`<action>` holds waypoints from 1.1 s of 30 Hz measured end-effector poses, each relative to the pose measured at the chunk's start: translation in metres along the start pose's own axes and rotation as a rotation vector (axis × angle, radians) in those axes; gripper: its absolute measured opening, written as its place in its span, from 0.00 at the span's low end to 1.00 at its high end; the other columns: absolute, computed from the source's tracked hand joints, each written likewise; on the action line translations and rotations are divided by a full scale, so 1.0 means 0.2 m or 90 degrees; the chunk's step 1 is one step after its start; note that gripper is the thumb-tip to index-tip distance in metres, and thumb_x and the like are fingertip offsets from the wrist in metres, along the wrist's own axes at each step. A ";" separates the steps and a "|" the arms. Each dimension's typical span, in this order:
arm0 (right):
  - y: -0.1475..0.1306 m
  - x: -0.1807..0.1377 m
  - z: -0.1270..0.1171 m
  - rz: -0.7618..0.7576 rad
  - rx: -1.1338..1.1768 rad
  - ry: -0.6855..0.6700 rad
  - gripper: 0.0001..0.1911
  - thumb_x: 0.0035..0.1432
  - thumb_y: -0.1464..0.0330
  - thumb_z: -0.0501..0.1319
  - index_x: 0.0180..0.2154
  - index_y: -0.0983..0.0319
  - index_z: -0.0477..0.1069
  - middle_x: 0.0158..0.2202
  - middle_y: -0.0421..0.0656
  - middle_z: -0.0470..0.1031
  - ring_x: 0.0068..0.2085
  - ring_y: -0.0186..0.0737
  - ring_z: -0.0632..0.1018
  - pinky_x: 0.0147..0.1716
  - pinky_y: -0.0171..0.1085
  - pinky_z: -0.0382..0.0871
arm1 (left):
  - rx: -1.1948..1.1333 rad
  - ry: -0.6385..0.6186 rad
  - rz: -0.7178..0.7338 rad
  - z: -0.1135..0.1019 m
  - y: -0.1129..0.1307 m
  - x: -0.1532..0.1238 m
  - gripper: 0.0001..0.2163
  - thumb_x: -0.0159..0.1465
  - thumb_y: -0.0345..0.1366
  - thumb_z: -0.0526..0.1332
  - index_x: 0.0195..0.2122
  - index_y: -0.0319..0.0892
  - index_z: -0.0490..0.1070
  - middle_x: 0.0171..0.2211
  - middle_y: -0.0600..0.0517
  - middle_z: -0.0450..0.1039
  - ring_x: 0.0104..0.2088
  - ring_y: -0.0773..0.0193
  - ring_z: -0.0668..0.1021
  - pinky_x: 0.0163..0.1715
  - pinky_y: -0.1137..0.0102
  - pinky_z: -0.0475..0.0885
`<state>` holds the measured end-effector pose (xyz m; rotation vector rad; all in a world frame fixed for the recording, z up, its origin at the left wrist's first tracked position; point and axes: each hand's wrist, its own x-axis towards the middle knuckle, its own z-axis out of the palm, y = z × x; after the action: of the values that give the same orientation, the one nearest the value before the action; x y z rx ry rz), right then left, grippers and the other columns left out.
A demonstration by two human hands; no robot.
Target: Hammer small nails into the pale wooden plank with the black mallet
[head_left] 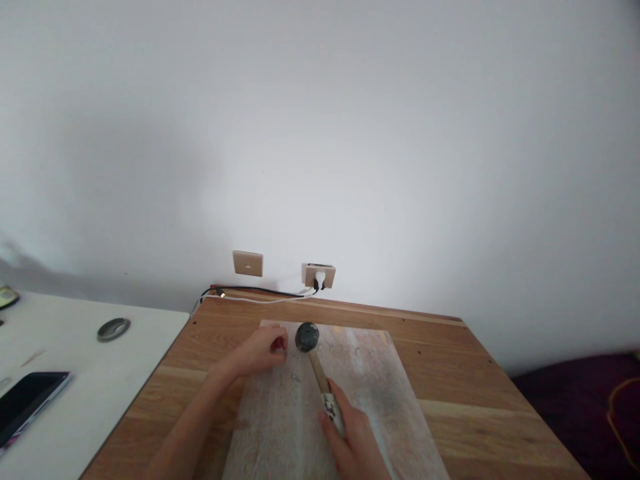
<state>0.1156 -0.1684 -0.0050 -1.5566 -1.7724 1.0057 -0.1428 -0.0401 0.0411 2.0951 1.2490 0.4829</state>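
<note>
Likely a home room — wooden table (pixel 460 393), wall socket (pixel 311 274), purple fabric (pixel 570 400).

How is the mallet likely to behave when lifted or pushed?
The mallet is probably head-heavy: its thick black head tops a slim handle. That handle, straight and wooden-looking, should stay stiff. Laid down, the rounded head may let it rock.

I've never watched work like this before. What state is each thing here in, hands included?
Right hand: closed around mallet
Mallet: held by its handle
Left hand: curled; contents unclear
Board: flat on wooden table
White plug: in wall socket
Wall plate: no plug
Device: screen dark, on white table
Grey ring: lying flat
</note>
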 end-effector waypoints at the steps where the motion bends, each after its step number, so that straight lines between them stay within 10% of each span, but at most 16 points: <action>1: 0.00 0.00 -0.01 -0.002 0.012 -0.004 0.31 0.67 0.60 0.54 0.67 0.65 0.61 0.58 0.53 0.76 0.58 0.51 0.76 0.57 0.44 0.68 | 0.005 -0.041 0.002 0.00 0.02 -0.01 0.06 0.51 0.31 0.63 0.32 0.42 0.72 0.32 0.54 0.70 0.33 0.63 0.73 0.32 0.71 0.65; 20: 0.00 -0.04 -0.04 0.032 0.059 0.105 0.33 0.66 0.53 0.53 0.64 0.65 0.66 0.49 0.53 0.81 0.50 0.52 0.81 0.50 0.46 0.74 | 0.096 -0.125 -0.017 0.08 0.16 -0.01 0.06 0.54 0.39 0.64 0.31 0.43 0.75 0.36 0.51 0.75 0.33 0.59 0.77 0.31 0.70 0.67; 33: 0.04 -0.04 -0.03 0.033 0.036 0.104 0.33 0.66 0.51 0.52 0.64 0.64 0.66 0.48 0.52 0.82 0.51 0.52 0.81 0.51 0.43 0.74 | 0.283 -0.098 0.014 0.11 0.26 -0.03 0.18 0.54 0.24 0.57 0.46 0.41 0.72 0.43 0.43 0.78 0.44 0.50 0.80 0.42 0.64 0.73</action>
<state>0.1253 -0.1760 -0.0073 -1.6084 -1.5882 0.9168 -0.0999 -0.0707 0.0605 2.4592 1.3337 0.0482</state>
